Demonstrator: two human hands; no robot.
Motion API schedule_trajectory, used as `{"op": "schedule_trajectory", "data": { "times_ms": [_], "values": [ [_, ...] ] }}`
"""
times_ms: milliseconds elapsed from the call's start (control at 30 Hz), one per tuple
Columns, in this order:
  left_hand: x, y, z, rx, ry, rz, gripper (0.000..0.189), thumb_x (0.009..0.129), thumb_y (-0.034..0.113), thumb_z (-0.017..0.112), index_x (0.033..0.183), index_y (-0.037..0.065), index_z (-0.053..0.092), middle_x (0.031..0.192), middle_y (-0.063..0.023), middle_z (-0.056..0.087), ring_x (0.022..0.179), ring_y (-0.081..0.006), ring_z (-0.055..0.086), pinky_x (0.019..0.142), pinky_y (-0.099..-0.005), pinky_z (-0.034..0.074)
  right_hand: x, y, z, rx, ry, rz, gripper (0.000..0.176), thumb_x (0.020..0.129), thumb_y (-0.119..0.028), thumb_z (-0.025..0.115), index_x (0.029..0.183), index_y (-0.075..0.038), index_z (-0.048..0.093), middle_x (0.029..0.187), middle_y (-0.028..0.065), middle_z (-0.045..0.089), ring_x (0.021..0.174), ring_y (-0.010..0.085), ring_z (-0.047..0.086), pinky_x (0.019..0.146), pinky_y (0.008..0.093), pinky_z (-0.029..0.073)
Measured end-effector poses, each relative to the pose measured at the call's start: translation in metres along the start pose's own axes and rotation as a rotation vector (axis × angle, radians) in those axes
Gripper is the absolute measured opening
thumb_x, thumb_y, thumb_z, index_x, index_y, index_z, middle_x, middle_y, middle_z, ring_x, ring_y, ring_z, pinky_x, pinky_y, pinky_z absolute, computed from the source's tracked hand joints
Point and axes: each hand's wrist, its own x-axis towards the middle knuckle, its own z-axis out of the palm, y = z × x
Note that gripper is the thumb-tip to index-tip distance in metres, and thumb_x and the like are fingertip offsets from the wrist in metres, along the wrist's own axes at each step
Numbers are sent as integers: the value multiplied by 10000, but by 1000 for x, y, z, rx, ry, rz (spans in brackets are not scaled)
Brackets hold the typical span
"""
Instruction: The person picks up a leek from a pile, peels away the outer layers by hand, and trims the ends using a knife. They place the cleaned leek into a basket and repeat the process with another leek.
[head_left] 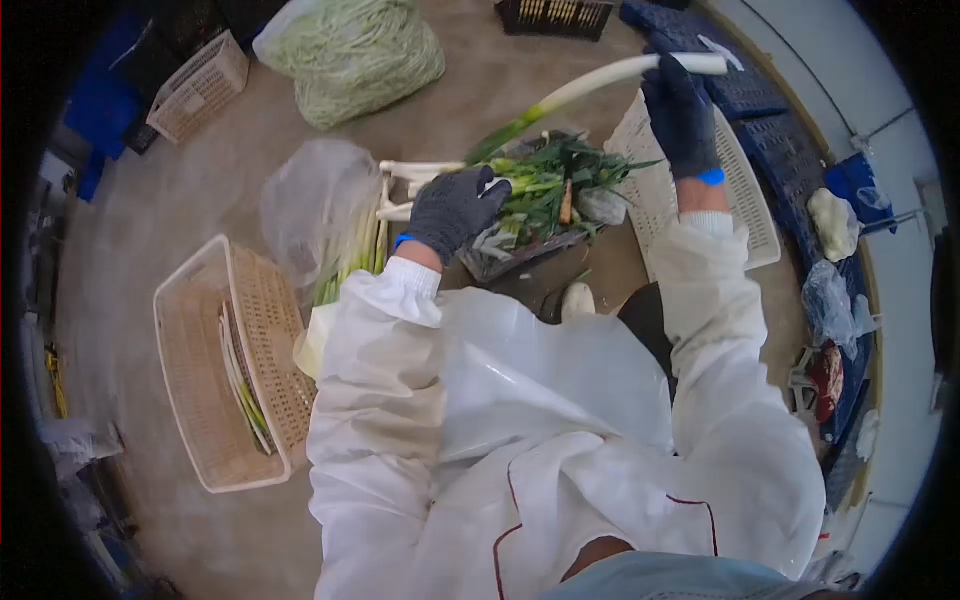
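My right hand [682, 120], in a dark glove, is raised at the upper right and closed around the white stalk of a long leek [600, 80]. The leek's green end slants down to the left. My left hand [455, 212], also gloved, is over the left side of a dark crate [515, 262] heaped with green leek leaves [560, 185]. Its fingers are curled, and what they hold, if anything, is hidden. White leek stalks [400, 170] lie just beyond that hand. More leeks [365, 245] stand beside a clear plastic bag [315, 205].
A beige basket [180, 330] with a few thin stalks stands at the left. A white basket [750, 190] is at the right. A big bag of green vegetables [370, 65] lies farther off. Blue pallets [785, 165] line the right wall.
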Motion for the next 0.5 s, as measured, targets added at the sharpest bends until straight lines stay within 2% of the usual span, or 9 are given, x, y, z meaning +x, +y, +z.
{"op": "schedule_trajectory", "data": {
  "times_ms": [100,167,233,267,333,367,400,467,500],
  "values": [
    [17,17,3,-541,-70,-53,335,930,290,568,1077,-3,636,1002,-124,682,915,-229,645,811,-345,499,-31,-14,-8,562,-1,101,464,955,-150,538,1392,-49,420,1143,64,583,836,107,554,744,252,491],
    [20,33,-3,-1220,-64,-253,325,933,308,567,1082,27,634,1015,-120,681,903,-239,643,803,-362,505,-51,-13,2,761,10,129,486,968,-132,505,1425,-53,361,1285,96,517,982,142,575,833,267,508],
    [20,35,-9,-1699,-23,-286,323,935,335,563,1079,54,632,1021,-124,680,890,-246,642,792,-375,510,-61,-1,4,758,-23,129,470,955,-126,528,1401,-55,396,1310,105,507,1092,167,541,885,287,489],
    [24,29,-13,-1836,9,-202,326,934,352,560,1073,66,630,1019,-130,679,882,-248,643,785,-379,513,-63,8,-1,-12,-60,-35,441,948,-124,541,1367,-52,425,1320,107,499,1127,176,517,906,298,475],
    [31,14,-18,-2043,52,-91,366,931,417,543,1033,77,635,1019,-133,679,868,-249,646,762,-375,520,-68,28,-8,653,-178,164,331,910,-97,595,1226,-32,522,1282,110,531,1155,198,513,927,323,456],
    [31,8,-23,-2057,29,-81,375,930,425,541,1033,76,635,1013,-131,680,860,-251,646,753,-371,520,-74,27,-5,696,-129,257,311,893,-73,607,1194,-18,551,1214,95,577,1109,203,555,903,331,474],
    [31,3,-27,-2074,4,-72,384,929,433,540,1032,76,636,1006,-129,681,852,-253,647,744,-367,521,-73,29,-12,-19,-273,77,372,896,-95,597,1253,-28,515,1247,88,554,1124,188,536,921,334,459],
    [33,-2,-35,-2020,22,-128,390,928,441,544,1036,78,633,1018,-117,675,901,-248,642,728,-346,526,-73,25,-17,-576,-430,-9,448,889,-132,594,1309,-28,481,1264,87,542,1114,172,531,929,332,453],
    [33,0,-35,-1970,129,-164,399,929,440,546,1045,67,628,1031,-118,670,924,-248,637,728,-343,528,-75,20,-19,-411,-463,90,463,879,-148,602,1307,-18,482,1248,94,552,1089,172,546,918,327,463]
  ]
}}
